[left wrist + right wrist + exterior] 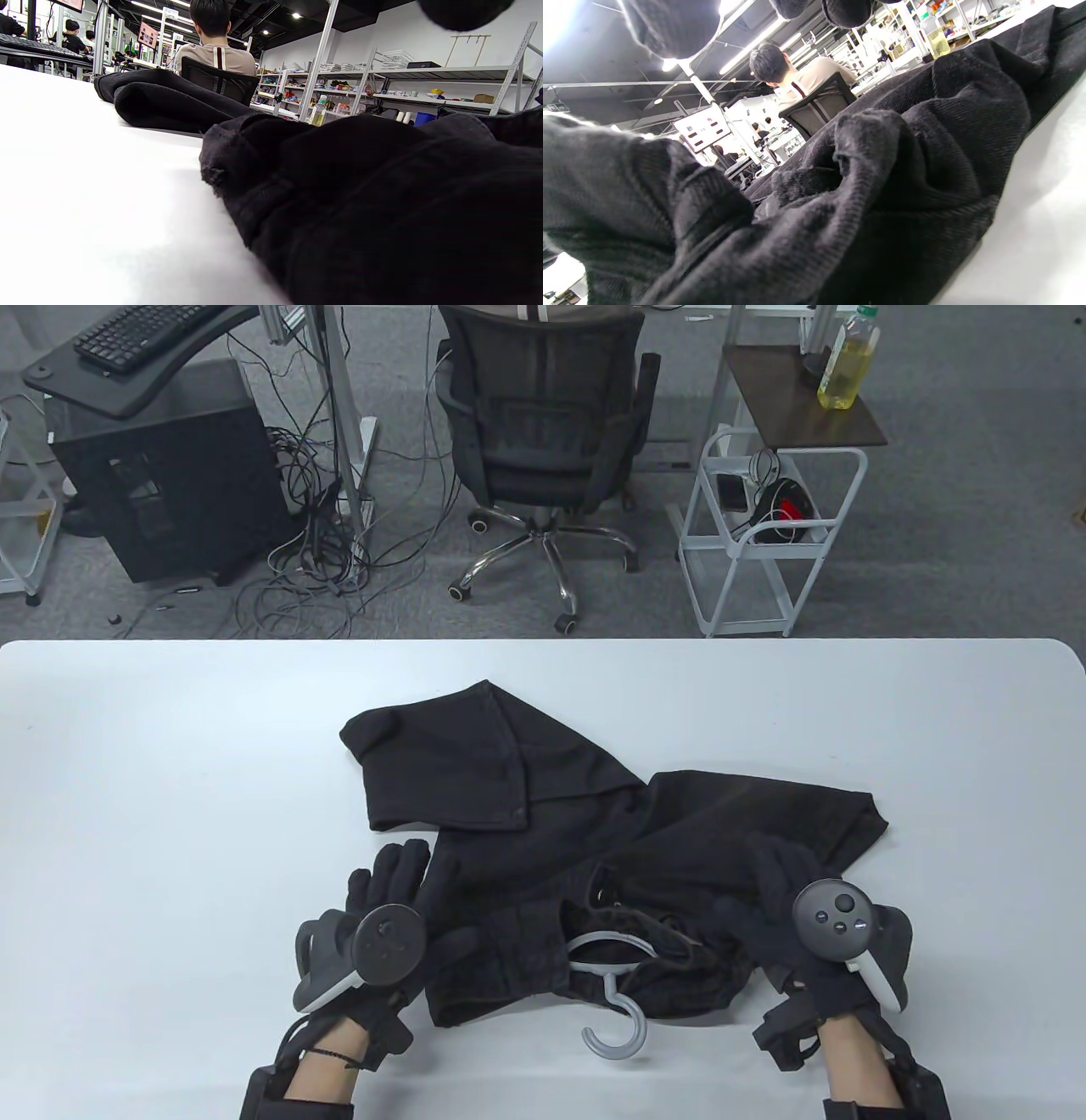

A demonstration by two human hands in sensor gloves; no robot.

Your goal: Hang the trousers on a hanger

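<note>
Black trousers lay crumpled on the white surface near its front edge, with the grey hanger partly tucked into the waistband and its hook poking out toward the person. Left hand rested at the trousers' left edge, fingers spread apart and flat. Right hand lay on the right side of the cloth; can't tell its grip.

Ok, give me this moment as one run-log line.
stage: hanger partly tucked into trousers, hook exposed | left hand: resting at trousers' left edge | right hand: on trousers' right side | grip: unclear | trousers: crumpled flat on table
</note>
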